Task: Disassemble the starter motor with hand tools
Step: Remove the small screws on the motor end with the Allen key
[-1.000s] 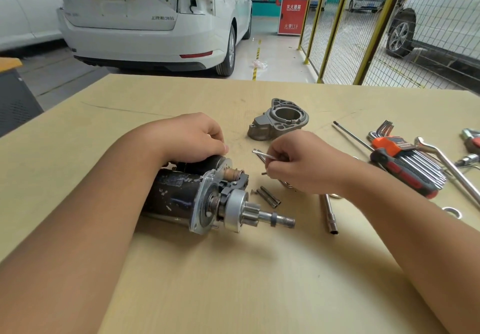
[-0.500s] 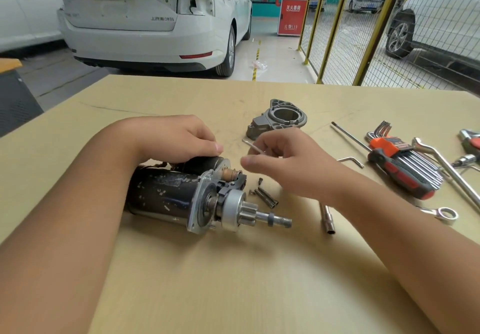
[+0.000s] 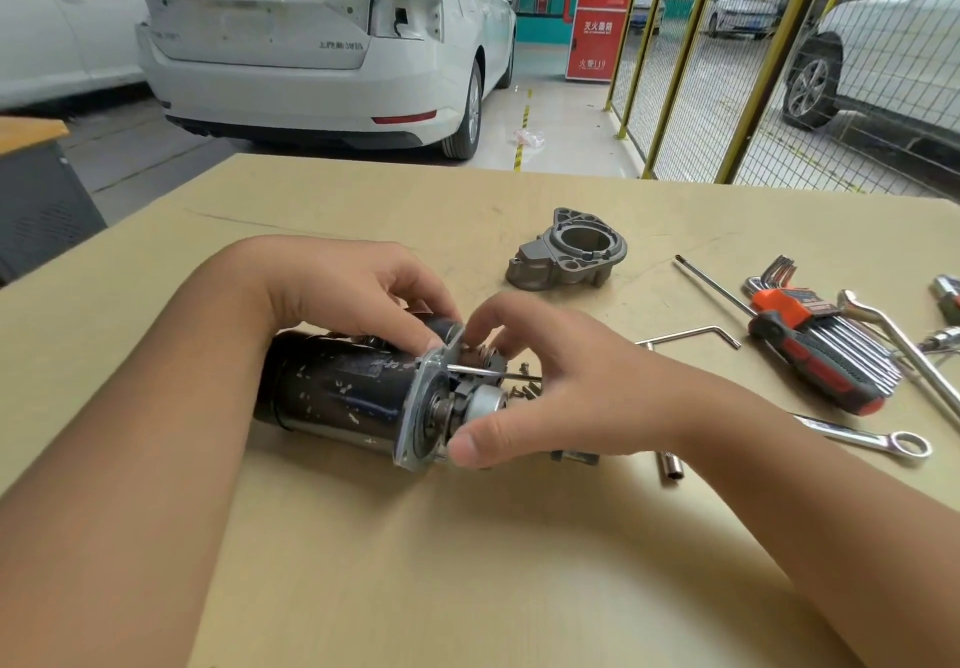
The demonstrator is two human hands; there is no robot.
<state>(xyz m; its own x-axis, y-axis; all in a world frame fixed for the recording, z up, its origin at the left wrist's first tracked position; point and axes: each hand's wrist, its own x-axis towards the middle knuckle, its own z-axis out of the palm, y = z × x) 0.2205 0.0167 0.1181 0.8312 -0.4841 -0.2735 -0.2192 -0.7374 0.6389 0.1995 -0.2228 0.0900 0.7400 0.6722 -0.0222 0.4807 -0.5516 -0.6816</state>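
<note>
Our left hand [image 3: 358,293] grips the starter motor [image 3: 353,397]; our right hand [image 3: 540,386] clasps its drive end. Loose screws [image 3: 524,386] beside it could scatter if we jerk.

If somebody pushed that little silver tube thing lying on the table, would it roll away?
Probably, if pushed from the side: the socket tube looks round and smooth, and it lies flat on the bare table. It looks like solid metal, so likely stiff and heavy for its size. Pushed endwise, it would more likely slide.
</note>
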